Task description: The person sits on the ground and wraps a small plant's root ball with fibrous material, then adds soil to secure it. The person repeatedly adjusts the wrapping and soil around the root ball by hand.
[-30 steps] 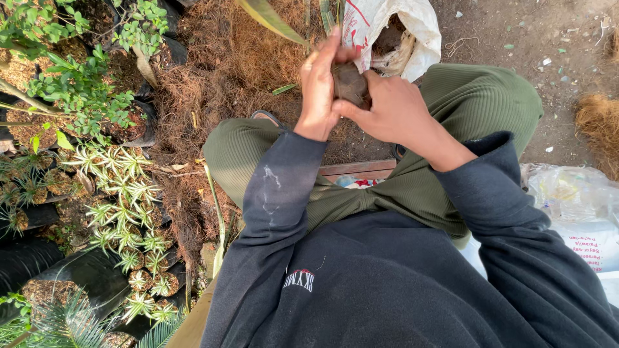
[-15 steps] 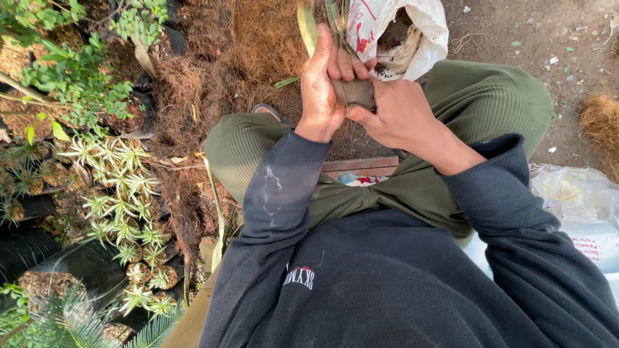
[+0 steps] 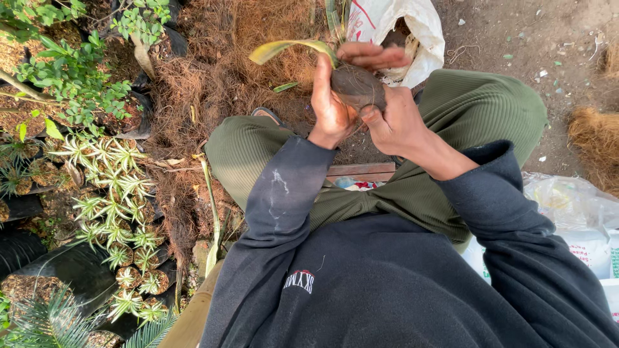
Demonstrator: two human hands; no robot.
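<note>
My left hand (image 3: 330,103) and my right hand (image 3: 394,116) together hold a dark brown fibrous root ball (image 3: 356,85) in front of my knees. Its long yellow-green leaf (image 3: 290,48) curves up and off to the left. The left hand's fingers reach up along the ball's left side; the right thumb presses its lower edge while the right fingertips curl over its top. Both arms are in dark sleeves, and my legs are in olive-green trousers (image 3: 490,109).
A white sack (image 3: 412,32) lies open just behind the hands. Brown dry fibre (image 3: 219,71) covers the ground to the left, beside small striped plants in black bags (image 3: 122,206). A clear plastic bag (image 3: 574,206) lies at right, a wooden plank (image 3: 361,171) under my legs.
Both hands have shifted slightly with the root ball, and the yellow-green leaf now bends out to the left. The camera has tilted a little.
</note>
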